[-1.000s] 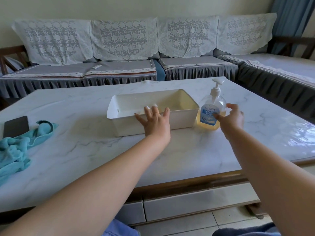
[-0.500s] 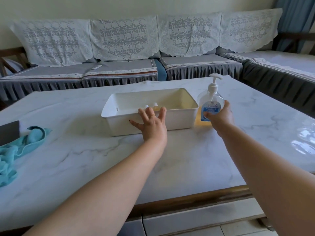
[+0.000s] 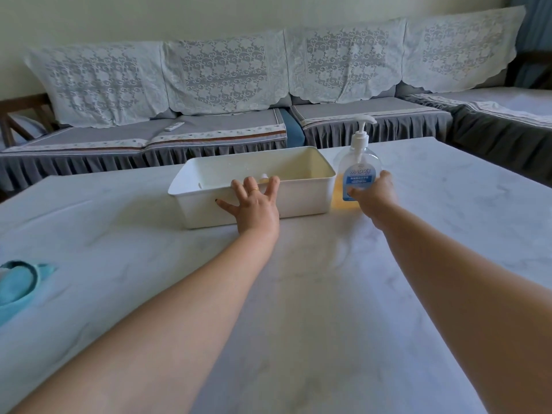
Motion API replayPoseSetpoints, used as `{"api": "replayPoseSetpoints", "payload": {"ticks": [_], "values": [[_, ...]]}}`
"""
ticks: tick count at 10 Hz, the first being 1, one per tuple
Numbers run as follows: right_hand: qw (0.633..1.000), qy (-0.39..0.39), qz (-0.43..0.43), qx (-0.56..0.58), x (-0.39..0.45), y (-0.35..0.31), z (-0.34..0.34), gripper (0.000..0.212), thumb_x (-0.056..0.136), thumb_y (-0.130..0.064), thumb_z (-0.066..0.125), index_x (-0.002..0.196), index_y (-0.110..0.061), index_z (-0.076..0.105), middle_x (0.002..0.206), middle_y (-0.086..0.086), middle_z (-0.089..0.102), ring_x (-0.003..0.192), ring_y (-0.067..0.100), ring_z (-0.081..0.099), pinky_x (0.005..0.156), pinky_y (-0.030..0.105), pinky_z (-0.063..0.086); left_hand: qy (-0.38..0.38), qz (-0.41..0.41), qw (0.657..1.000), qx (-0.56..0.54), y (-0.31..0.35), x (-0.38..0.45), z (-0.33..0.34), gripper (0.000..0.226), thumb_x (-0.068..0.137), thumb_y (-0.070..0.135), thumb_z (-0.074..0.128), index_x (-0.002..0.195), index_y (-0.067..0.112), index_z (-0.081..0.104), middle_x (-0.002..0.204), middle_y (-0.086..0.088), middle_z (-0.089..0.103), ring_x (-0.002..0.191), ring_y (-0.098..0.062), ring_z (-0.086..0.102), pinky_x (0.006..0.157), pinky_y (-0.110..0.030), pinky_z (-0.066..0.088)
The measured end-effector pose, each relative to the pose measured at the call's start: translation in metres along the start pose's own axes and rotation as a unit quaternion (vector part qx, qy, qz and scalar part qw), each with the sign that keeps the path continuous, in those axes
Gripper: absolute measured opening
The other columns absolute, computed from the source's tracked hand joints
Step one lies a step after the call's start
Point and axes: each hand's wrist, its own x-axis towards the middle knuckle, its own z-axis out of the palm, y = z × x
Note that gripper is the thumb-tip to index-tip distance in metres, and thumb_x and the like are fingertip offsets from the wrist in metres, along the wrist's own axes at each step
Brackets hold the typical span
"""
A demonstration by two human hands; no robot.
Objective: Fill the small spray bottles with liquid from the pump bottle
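Observation:
A clear pump bottle (image 3: 358,165) with a blue label and amber liquid at its bottom stands on the marble table, just right of a white plastic bin (image 3: 301,198). My right hand (image 3: 373,195) grips the bottle's lower body from the front. My left hand (image 3: 254,204) lies with fingers spread straight over the bin's near wall and rim. A small white cap tip (image 3: 264,176) shows inside the bin behind my fingers; the rest of the bin's inside is hidden.
A teal cloth (image 3: 18,288) lies at the table's left edge. The white marble table (image 3: 298,294) stretches toward me. A grey sofa (image 3: 209,135) with lace covers runs behind the table and along the right side.
My right hand went from open beside the pump bottle to wrapped round its lower body. The left hand stayed on the bin's near wall. The view tilted upward.

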Motion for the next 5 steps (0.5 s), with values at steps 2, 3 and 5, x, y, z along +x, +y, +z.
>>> {"api": "replayPoseSetpoints", "payload": {"ticks": [2, 3, 5], "values": [[1.000, -0.019, -0.013, -0.002, 0.032, 0.001, 0.018, 0.059, 0.084, -0.018, 0.074, 0.129, -0.009, 0.037, 0.132, 0.014, 0.049, 0.111, 0.030, 0.053, 0.079, 0.035, 0.042, 0.013, -0.008, 1.000, 0.004, 0.002, 0.027, 0.016, 0.067, 0.091, 0.026, 0.062, 0.140, 0.041, 0.020, 0.139, -0.013, 0.025, 0.135, -0.040, 0.017, 0.101, -0.076, 0.016], [0.999, -0.027, -0.013, -0.012, 0.023, -0.005, 0.013, 0.069, 0.086, -0.019, 0.073, 0.138, -0.009, 0.030, 0.134, 0.013, 0.048, 0.109, 0.029, 0.051, 0.078, 0.034, 0.040, -0.014, -0.003, 1.000, -0.005, -0.001, 0.022, 0.006, 0.074, 0.092, 0.029, 0.061, 0.145, 0.042, 0.012, 0.146, -0.015, 0.018, 0.140, -0.041, 0.008, 0.104, -0.074, 0.018], [0.999, -0.028, -0.024, -0.033, -0.019, -0.025, -0.006, 0.098, 0.079, -0.028, 0.079, 0.150, -0.008, 0.015, 0.143, 0.012, 0.043, 0.124, 0.032, 0.048, 0.090, 0.035, 0.044, -0.098, 0.001, 0.995, -0.023, -0.002, -0.004, -0.044, 0.111, 0.084, 0.047, 0.066, 0.144, 0.040, -0.027, 0.157, -0.020, -0.016, 0.143, -0.042, -0.019, 0.107, -0.071, 0.016]]}}
